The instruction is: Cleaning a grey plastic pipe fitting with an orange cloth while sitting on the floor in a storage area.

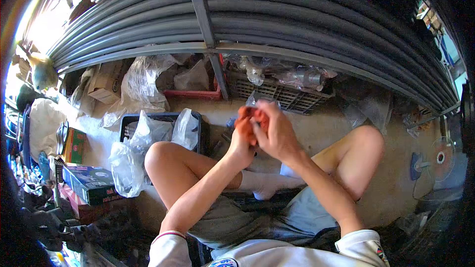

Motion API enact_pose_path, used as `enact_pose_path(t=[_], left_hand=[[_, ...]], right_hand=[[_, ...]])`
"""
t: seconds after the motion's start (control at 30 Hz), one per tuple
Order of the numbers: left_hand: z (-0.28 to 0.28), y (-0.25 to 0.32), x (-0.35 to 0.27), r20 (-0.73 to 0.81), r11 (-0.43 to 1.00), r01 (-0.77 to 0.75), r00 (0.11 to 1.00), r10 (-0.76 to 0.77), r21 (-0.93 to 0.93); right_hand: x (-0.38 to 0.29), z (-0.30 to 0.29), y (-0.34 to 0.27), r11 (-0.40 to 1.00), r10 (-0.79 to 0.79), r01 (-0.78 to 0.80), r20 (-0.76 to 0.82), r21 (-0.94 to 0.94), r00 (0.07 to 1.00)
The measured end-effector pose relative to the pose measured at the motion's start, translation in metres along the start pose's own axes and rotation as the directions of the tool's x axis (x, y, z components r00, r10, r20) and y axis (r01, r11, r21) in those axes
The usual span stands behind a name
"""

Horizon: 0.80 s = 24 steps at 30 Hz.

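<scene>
A crumpled orange-red cloth [245, 119] is bunched between my two hands, above my crossed lower legs. My left hand [240, 147] grips it from below and the left. Over its right side my right hand [274, 128] is closed, thumb toward the cloth, with its fingertips blurred. Whether the cloth wraps around some other object cannot be seen. Just beyond the hands, a bit of clear plastic [251, 100] shows in front of a dark crate.
A black tray [200, 129] with clear plastic bags stands beside my left knee. Ahead are a dark slatted crate [289, 98], a red bin [193, 94] and a rack of long dark pipes [282, 26]. Boxes [91, 183] lie at left, a fan [439, 157] at right.
</scene>
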<state>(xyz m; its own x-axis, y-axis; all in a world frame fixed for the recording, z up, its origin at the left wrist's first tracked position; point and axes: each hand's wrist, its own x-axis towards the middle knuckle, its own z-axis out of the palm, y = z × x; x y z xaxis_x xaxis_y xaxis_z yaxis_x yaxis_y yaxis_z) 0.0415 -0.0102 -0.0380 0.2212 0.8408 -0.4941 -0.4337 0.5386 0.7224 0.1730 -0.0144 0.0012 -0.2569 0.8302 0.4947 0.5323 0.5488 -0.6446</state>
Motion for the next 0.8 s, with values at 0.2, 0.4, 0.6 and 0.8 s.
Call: enact_pose_path(t=[0.2, 0.4, 0.6, 0.8], left_hand=[[0.020, 0.008, -0.013, -0.045, 0.904, -0.095, 0.995, 0.084, -0.416], [0.020, -0.003, -0.017, -0.104, 0.926, -0.378, 0.922, 0.373, -0.026], [0.004, 0.004, -0.011, -0.104, 0.929, -0.359, 0.931, 0.349, -0.092], [0.020, -0.007, -0.013, -0.095, 0.865, -0.501, 0.860, 0.502, 0.034]], right_hand=[[0.006, -0.003, -0.008, 0.987, 0.131, -0.130, -0.006, 0.093, 0.991], [0.010, 0.014, 0.008, 0.957, 0.281, -0.270, -0.122, 0.102, 0.952], [-0.016, 0.019, -0.017, 0.969, 0.221, -0.215, -0.037, 0.121, 0.974], [-0.007, 0.024, -0.004, 0.863, 0.416, -0.362, -0.087, 0.353, 0.905]])
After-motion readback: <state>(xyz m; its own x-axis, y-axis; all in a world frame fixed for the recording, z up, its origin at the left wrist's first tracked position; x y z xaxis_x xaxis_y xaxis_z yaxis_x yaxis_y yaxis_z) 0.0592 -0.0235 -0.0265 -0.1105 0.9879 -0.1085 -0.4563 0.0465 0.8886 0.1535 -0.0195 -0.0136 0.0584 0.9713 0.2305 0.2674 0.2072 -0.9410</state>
